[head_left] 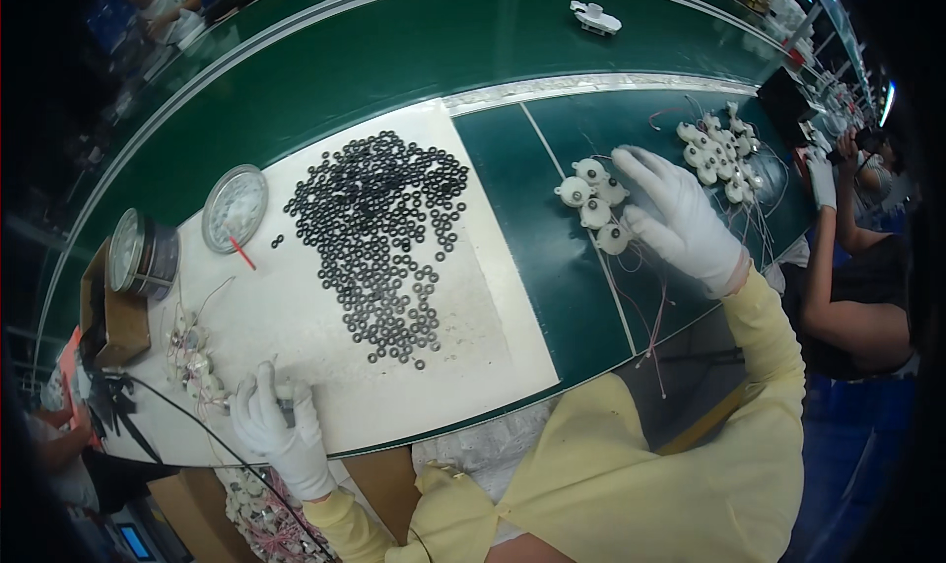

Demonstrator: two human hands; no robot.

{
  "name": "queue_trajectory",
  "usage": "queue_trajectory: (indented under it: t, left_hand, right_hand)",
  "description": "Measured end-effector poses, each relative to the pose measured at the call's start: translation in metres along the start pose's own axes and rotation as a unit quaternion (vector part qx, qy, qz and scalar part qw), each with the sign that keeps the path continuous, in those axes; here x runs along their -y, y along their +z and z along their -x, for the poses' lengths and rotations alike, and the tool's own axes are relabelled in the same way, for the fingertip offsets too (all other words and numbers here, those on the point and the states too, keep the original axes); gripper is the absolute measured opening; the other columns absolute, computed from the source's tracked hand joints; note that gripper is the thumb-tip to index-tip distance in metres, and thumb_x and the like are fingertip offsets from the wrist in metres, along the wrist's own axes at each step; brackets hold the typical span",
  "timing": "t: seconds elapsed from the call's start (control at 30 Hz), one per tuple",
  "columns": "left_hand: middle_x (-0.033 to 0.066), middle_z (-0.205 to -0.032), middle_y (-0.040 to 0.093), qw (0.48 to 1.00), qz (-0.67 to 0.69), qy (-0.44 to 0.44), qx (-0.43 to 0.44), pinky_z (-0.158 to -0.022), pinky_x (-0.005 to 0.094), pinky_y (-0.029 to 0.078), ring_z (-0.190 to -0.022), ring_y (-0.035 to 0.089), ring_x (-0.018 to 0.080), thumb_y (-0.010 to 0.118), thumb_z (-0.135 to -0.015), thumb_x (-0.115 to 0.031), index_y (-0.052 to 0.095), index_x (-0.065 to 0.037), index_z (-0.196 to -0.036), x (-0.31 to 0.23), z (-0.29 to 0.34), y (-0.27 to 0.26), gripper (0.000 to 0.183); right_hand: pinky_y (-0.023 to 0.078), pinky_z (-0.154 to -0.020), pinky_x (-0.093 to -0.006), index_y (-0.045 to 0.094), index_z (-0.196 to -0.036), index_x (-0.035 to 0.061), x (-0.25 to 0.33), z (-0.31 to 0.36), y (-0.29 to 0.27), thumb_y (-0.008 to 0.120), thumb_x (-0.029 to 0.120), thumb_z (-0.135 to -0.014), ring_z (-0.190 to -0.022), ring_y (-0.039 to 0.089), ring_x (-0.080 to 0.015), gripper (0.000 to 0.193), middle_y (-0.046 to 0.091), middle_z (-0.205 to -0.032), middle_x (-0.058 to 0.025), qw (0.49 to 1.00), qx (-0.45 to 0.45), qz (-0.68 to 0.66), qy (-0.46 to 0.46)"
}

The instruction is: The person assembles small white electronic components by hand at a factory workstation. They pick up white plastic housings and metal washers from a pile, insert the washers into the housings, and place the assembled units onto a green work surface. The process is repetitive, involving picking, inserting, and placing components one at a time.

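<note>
Right hand (682, 213) spread open beside white discs (594, 211); left hand (281, 430), cannot tell.
Best handle discs lightly, keeping clear of trailing wires (651, 350).

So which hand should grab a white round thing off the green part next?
Probably the right hand: it is open, close beside the small cluster of white round parts. The left hand is away across the white surface.

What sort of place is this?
Probably a factory assembly line: what looks like a green conveyor belt runs past the workbench, which holds piled black rings and clustered white wired parts.
</note>
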State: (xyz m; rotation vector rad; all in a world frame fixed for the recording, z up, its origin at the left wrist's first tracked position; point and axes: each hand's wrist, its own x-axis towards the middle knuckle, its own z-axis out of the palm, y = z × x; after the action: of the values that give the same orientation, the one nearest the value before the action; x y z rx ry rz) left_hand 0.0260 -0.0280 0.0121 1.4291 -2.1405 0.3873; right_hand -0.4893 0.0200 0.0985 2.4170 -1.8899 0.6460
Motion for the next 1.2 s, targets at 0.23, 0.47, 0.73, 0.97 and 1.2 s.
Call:
queue_trajectory:
  t: [0.23, 0.47, 0.73, 0.97, 1.2]
  left_hand:
    - [0.0089, -0.098, 0.065, 1.000, 0.011, 0.017, -0.002, -0.104, 0.0542, 0.045, -0.110, 0.061, 0.0370, 0.072, -0.092, -0.019, 0.060, -0.002, -0.136, 0.001, -0.003, 0.001, 0.048]
    - [0.0101, -0.101, 0.067, 1.000, -0.011, 0.025, -0.012, -0.104, 0.0546, 0.045, -0.110, 0.061, 0.0373, 0.073, -0.091, -0.017, 0.061, -0.001, -0.135, 0.002, -0.003, 0.003, 0.049]
    - [0.0114, -0.108, 0.069, 1.000, -0.001, 0.005, 0.000, -0.108, 0.0540, 0.043, -0.114, 0.060, 0.0373, 0.073, -0.091, -0.018, 0.061, 0.000, -0.136, 0.004, 0.001, 0.004, 0.050]
    - [0.0111, -0.111, 0.070, 1.000, -0.008, 0.003, 0.004, -0.109, 0.0535, 0.042, -0.116, 0.060, 0.0365, 0.072, -0.093, -0.017, 0.060, 0.000, -0.137, 0.003, 0.003, 0.001, 0.049]
    - [0.0120, -0.114, 0.070, 1.000, -0.002, -0.003, 0.004, -0.108, 0.0534, 0.043, -0.116, 0.060, 0.0372, 0.072, -0.094, -0.015, 0.062, 0.000, -0.135, 0.003, 0.002, 0.002, 0.045]
  right_hand:
    - [0.056, -0.064, -0.0410, 0.074, -0.107, 0.0050, 0.003, 0.026, 0.005, 0.073, 0.016, -0.090, -0.071, 0.070, -0.0333, 0.020, 0.073, -0.083, -0.0124, 0.995, -0.054, 0.079, 0.037]
    - [0.059, -0.073, -0.0346, 0.075, -0.110, 0.0021, 0.009, 0.028, 0.022, 0.072, 0.011, -0.091, -0.083, 0.077, -0.0263, 0.021, 0.077, -0.090, -0.0134, 0.964, -0.040, -0.159, 0.212]
    - [0.059, -0.071, -0.0354, 0.075, -0.093, 0.0042, -0.007, 0.030, 0.009, 0.074, 0.006, -0.083, -0.080, 0.076, -0.0281, 0.010, 0.077, -0.088, -0.0113, 0.996, 0.004, -0.025, 0.086]
    - [0.053, -0.068, -0.0380, 0.075, -0.092, 0.0111, -0.005, 0.020, 0.014, 0.077, 0.012, -0.083, -0.074, 0.070, -0.0273, 0.009, 0.074, -0.084, -0.0052, 0.991, -0.089, 0.104, 0.012]
    - [0.047, -0.059, -0.0389, 0.074, -0.088, 0.0164, 0.048, 0.015, 0.027, 0.083, 0.038, -0.082, -0.062, 0.064, -0.0256, 0.024, 0.066, -0.068, -0.0049, 0.981, -0.086, 0.174, 0.029]
